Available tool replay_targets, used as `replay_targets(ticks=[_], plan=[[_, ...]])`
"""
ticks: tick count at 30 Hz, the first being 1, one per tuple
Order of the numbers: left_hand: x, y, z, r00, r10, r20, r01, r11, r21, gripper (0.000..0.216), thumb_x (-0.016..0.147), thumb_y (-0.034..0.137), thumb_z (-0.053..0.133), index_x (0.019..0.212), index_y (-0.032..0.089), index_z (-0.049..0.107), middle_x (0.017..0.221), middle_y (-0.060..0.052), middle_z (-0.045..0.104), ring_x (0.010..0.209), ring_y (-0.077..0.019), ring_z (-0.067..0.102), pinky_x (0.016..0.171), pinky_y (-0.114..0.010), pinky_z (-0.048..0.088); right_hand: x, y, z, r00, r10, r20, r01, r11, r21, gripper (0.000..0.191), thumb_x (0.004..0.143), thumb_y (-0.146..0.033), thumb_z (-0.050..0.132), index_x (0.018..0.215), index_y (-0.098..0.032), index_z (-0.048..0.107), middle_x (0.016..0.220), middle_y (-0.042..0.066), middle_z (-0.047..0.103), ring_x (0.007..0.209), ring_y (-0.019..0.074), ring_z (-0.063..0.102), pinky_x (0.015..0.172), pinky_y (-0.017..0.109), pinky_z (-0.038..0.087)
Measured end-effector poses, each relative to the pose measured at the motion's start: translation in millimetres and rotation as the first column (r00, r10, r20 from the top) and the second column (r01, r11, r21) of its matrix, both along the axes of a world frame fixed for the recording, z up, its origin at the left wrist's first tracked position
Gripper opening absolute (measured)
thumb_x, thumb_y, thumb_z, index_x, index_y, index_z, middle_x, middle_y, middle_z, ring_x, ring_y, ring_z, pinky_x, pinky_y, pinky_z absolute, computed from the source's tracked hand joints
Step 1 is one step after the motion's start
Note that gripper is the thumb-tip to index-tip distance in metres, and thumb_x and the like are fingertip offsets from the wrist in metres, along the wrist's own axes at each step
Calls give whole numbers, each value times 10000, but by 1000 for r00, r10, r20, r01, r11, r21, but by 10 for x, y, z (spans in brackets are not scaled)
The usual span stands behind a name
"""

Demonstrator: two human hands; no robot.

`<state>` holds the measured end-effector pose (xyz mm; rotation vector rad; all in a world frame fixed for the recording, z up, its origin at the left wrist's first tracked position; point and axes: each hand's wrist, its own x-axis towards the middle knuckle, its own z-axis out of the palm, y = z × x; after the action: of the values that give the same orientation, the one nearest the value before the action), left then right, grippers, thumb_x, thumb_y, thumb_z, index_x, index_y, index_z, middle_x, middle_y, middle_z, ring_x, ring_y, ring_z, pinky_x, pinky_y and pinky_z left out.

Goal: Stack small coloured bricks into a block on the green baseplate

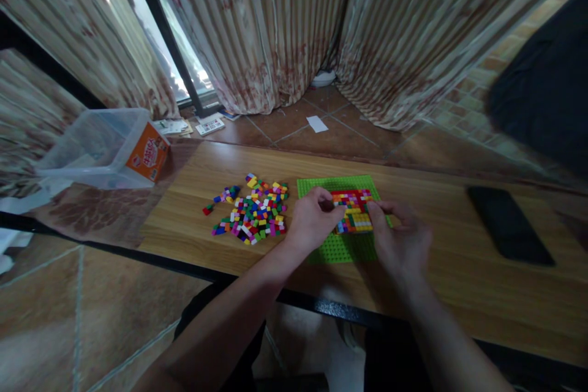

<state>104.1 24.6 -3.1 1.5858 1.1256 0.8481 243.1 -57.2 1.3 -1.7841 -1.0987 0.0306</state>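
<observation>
A green studded baseplate point(337, 251) lies on the wooden table, bearing a rectangular build of multicoloured toy bricks point(353, 201) with red, yellow, orange and blue parts. At the build's left edge is my left hand point(310, 220), thumb and fingers closed on it. My right hand point(402, 242) pinches the right edge; its fingers are slightly blurred. Any single brick between the fingertips is too small to make out. To the left of the baseplate spreads a pile of loose toy bricks point(260, 211) in many colours.
A black phone-like slab point(509, 223) lies on the table point(445, 226) at right. Beyond the table's left end stands a clear plastic bin point(96, 147) with an orange label. Striped curtains point(257, 30) hang behind. A dark rounded shape point(546, 79) occupies the upper right.
</observation>
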Motion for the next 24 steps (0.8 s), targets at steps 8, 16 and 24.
replay_targets(ticks=[8, 16, 24], plan=[[-28, 23, -44, 996, -81, 33, 81, 996, 22, 191, 815, 301, 735, 875, 191, 591, 790, -8, 667, 734, -153, 634, 670, -271, 485, 172, 130, -107, 968, 213, 135, -210, 977, -33, 329, 962, -422, 553, 1127, -215, 747, 1251, 137, 699, 1204, 285, 611, 1053, 529, 459], [-77, 34, 16, 982, -188, 6, 188, 982, 4, 252, 858, 321, 686, 1041, 157, 631, 928, -51, 709, 814, -168, 665, 753, -303, 544, 219, 189, -177, 971, 226, 83, -221, 973, -64, 392, 982, -444, 469, 1104, -198, 748, 1206, 148, 713, 1157, 287, 644, 1061, 539, 472], [-28, 5, -28, 977, -187, -106, 193, 980, 47, 339, 827, 305, 710, 1125, 156, 645, 1040, -89, 736, 922, -216, 704, 803, -331, 571, 176, 177, -197, 983, 165, 83, -155, 982, -112, 440, 935, -495, 498, 1109, -169, 737, 1238, 182, 678, 1176, 335, 626, 1036, 583, 486]])
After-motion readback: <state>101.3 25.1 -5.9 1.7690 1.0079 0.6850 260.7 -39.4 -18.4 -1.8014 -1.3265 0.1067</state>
